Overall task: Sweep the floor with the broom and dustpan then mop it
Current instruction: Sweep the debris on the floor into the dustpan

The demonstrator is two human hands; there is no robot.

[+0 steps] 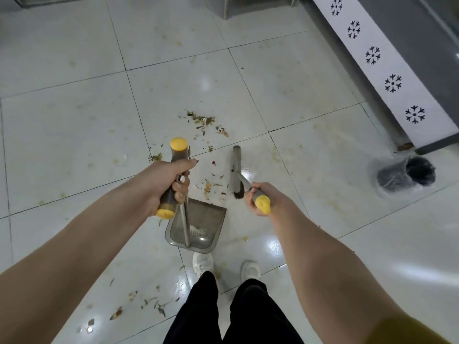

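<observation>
Both tools held: my left hand (171,186) clasps the dustpan (205,219) grip, pan below it; my right hand (257,197) clasps the broom (236,167) grip, bristles just ahead; both seem light, stiff, best held at these grips; scraps (201,120) lie beyond.

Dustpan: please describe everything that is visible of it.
The dustpan is a grey plastic-looking tray with comb teeth inside, almost empty. It sits on the floor before the shoes, mouth toward the scraps. A thin metal pole rises to a grey grip with yellow ends, held by the left hand.
</observation>
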